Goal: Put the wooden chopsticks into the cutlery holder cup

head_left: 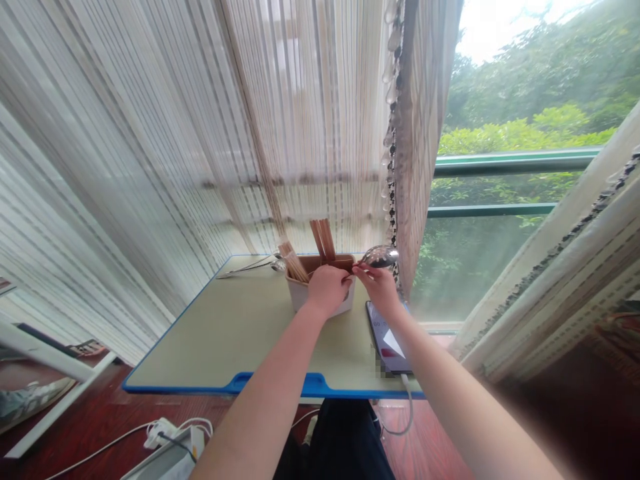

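Note:
A metal slotted spoon (380, 256) has its perforated bowl just beyond my right hand (379, 285), whose fingers are pinched at the neck end of it. My left hand (327, 288) is closed over the front rim of a whitish box (299, 293) with a brown inside. Its fingertips come close to those of my right hand; what they grip is hidden. Brown chopsticks (323, 239) stand upright in the box. A bundle of paler wooden sticks (293, 261) leans out at its left corner.
Thin metal utensils (250, 267) lie at the back left of the blue-edged table (210, 340). A phone (385, 333) with a white cable (411, 407) lies under my right forearm. String curtains (300, 133) hang right behind the table. A power strip (163, 433) is on the floor.

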{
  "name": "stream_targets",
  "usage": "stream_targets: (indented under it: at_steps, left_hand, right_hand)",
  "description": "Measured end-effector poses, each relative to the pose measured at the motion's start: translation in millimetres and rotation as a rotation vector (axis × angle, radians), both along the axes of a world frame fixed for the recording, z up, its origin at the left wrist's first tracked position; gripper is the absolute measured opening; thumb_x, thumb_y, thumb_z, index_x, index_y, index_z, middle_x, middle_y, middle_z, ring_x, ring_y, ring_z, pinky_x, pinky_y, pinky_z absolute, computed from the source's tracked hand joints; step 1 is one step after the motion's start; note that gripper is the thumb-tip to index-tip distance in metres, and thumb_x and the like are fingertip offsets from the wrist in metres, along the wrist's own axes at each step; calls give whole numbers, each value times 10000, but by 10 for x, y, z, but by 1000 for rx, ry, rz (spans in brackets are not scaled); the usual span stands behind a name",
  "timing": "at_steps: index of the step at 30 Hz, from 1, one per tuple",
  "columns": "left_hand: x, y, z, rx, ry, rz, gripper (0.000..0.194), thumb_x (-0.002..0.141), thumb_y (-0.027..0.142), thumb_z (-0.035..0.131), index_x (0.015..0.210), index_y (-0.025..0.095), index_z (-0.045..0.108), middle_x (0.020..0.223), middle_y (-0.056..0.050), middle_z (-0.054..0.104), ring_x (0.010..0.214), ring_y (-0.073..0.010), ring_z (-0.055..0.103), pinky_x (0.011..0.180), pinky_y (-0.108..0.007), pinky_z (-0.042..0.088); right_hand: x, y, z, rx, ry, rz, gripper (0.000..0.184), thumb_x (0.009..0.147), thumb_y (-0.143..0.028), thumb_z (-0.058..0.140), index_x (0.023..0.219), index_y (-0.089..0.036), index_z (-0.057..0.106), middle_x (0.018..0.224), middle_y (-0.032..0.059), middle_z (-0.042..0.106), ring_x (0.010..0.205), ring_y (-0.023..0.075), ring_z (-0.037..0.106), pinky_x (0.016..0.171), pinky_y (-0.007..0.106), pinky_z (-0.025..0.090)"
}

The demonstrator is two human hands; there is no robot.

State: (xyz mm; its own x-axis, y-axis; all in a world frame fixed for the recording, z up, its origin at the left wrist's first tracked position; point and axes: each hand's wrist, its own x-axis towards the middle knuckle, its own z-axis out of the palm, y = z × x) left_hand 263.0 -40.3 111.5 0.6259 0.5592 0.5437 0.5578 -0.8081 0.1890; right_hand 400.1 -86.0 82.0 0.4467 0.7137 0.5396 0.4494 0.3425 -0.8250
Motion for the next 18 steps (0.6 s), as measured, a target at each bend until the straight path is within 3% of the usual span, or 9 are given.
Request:
stream_targets:
  at_steps: [12,18]
  left_hand:
    - [-4,0,-3,-26,-19,15,184,772,308,537,842,215,680,779,-68,660,795,-227,584,748,-352,433]
    - [-25,-155,45,126,59,19,166,750,252,543,814,142,649,801,-108,645,872,-244,556,893,-413,370]
  right_hand:
    - [-19,-26,-5,-36,25,4,397,700,-486,564,885,-156,687,857,79,667,798,208,585,717,333,457]
    - [-53,-43,56,-107,141,9,427,653,-500,609,849,-127,676,810,73,665,737,197,586,697,322,448]
